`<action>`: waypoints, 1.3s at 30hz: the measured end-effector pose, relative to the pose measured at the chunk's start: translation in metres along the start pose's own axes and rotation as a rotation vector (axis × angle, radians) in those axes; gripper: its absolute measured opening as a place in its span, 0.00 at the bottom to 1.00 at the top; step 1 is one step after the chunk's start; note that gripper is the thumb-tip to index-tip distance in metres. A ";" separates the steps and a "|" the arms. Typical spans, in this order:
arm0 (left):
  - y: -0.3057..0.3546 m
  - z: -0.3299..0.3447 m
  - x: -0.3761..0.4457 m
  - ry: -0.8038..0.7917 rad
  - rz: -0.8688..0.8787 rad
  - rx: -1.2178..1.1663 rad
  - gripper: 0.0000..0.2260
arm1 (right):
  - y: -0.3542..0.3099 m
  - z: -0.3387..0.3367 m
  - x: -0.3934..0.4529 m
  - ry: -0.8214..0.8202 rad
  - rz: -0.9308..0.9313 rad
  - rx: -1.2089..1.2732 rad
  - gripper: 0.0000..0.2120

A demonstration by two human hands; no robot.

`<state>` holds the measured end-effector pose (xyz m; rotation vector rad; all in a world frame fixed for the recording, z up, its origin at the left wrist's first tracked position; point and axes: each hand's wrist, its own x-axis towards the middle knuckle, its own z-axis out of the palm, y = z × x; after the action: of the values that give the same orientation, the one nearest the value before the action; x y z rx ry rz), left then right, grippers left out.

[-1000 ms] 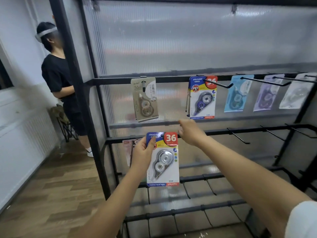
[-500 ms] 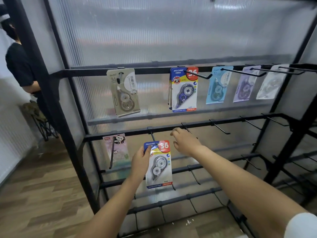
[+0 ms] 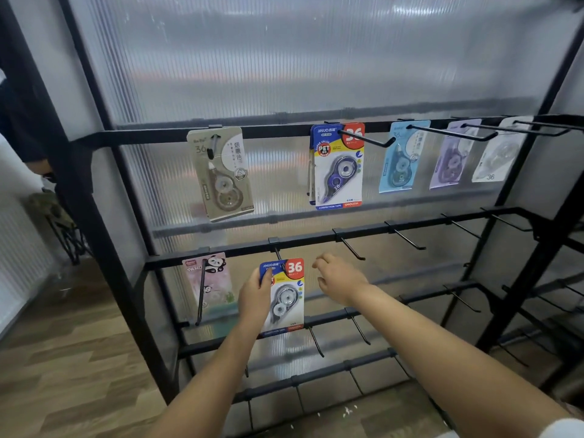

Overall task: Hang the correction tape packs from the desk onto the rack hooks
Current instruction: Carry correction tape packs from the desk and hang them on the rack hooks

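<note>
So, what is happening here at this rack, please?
A person is hanging correction tape packs on a black rack. The left hand grips a JINUO pack by its left edge and holds its top at a hook on the second rail, beside a hanging panda pack. The right hand hovers next to it, loosely curled and holding nothing. Five packs hang on the top rail. Whether the hook is through the hole is unclear.
</note>
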<state>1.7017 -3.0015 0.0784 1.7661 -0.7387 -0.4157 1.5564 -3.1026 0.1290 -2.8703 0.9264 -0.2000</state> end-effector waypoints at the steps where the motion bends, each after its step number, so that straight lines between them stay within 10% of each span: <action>1: 0.001 0.001 0.005 0.013 0.003 0.019 0.08 | 0.001 0.003 0.001 -0.012 0.008 0.006 0.19; 22: -0.030 0.005 0.033 -0.073 -0.267 0.119 0.23 | 0.023 0.062 -0.018 -0.105 0.141 -0.003 0.18; 31: -0.059 0.005 -0.072 -0.451 -0.260 0.802 0.22 | 0.021 0.098 -0.051 -0.319 -0.077 -0.139 0.23; 39: -0.066 -0.040 -0.161 -0.363 -0.365 1.078 0.26 | -0.059 0.111 -0.077 -0.460 -0.392 -0.262 0.25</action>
<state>1.6249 -2.8534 0.0146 2.9127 -0.9920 -0.6622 1.5465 -3.0020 0.0218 -3.0927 0.3224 0.5669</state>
